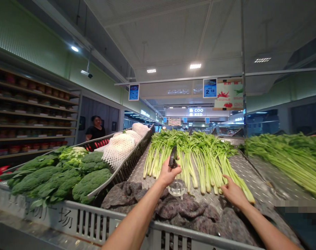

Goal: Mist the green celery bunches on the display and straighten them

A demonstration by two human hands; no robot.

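Observation:
My left hand (168, 173) is closed around the neck of a spray bottle, in the middle of the view. Its black trigger head (172, 158) points up and away from me, and the clear round bottle body (177, 188) hangs below my fingers. Beyond it, a row of celery (194, 152) lies with leaves at the far side and pale stalk ends toward me. My right hand (232, 191) is over the stalk ends at the right of the row. Its index finger stretches toward the stalks while the other fingers curl; whether it touches them is unclear.
Crumpled dark grey cloth (189, 210) lies along the near edge, behind a grey slatted crate rim (126, 218). Broccoli (91, 185) and white net-wrapped produce (118, 147) fill the left crates. A mirror (285, 156) stands at right. A person (95, 128) is in the background.

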